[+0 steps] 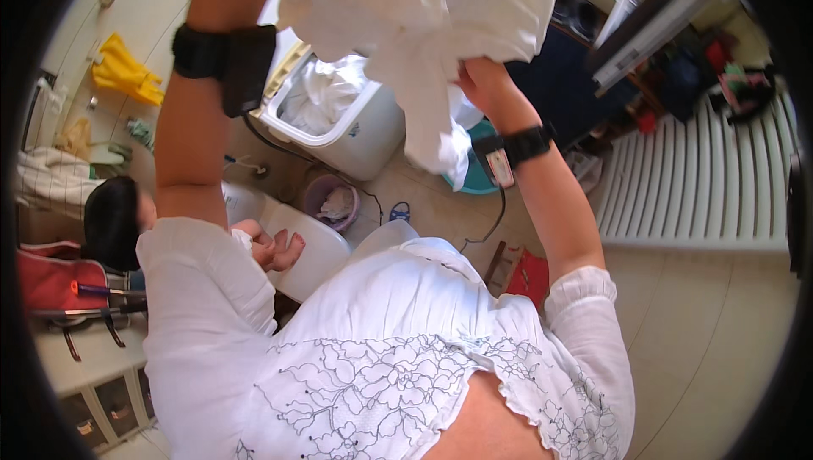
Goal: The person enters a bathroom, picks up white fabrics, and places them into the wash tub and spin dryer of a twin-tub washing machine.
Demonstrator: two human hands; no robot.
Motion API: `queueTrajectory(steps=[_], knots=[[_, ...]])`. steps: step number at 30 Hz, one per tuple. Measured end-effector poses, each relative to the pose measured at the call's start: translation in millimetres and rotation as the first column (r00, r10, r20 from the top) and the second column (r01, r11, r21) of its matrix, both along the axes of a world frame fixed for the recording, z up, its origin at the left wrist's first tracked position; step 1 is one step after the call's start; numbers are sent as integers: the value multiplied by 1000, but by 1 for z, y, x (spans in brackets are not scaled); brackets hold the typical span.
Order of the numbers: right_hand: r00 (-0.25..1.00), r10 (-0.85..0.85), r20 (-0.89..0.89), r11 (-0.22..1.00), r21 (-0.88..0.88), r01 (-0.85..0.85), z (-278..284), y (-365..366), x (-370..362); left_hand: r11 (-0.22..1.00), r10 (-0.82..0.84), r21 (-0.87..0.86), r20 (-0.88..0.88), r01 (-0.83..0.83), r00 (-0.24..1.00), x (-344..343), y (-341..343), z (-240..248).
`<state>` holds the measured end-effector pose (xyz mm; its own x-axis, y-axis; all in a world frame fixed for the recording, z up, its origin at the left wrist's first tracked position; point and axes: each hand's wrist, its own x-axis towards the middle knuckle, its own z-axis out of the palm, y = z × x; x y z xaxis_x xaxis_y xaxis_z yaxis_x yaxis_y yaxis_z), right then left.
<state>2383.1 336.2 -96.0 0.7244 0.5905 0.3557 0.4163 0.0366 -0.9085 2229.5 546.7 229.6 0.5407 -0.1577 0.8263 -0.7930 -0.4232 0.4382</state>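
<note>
A large piece of white cloth (406,28), perhaps a garment, hangs high in front of me with its lower end dangling. My right hand (484,85) is closed at its right edge, the fingertips partly hidden by the folds. My left arm reaches up past the top edge, so that hand is out of view. Below the cloth stands a white washing machine tub (364,134), its lid up and more white laundry (326,96) inside. Behind the dangling end, a teal basin (480,174) on the floor has white cloth hanging over its rim.
A pinkish bucket (326,199) with cloth in it stands near a white sink or tub edge (318,248). Another person's hands (279,250) are at my left. Yellow gloves (125,70) hang on the wall. A slatted white panel (699,180) is at right; a cord crosses the floor.
</note>
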Motion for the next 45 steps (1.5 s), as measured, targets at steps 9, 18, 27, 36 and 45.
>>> queueTrajectory(steps=[9,18,27,36,45], knots=[[938,262,226,956,75,-285,-10,248,68,956,283,72,21,-283,959,13,146,2],[640,-148,-754,836,-441,-327,-83,191,42,291,-183,-477,-879,-829,441,12,228,-357],[938,307,158,803,-573,-167,-72,220,46,273,835,437,-550,-857,-15,-22,198,-364],[765,643,24,395,-867,-304,-136,318,78,611,736,725,-668,-318,-109,47,228,-456],[822,558,-115,209,-939,-273,-273,362,90,753,548,586,-810,-298,-210,86,244,-596]])
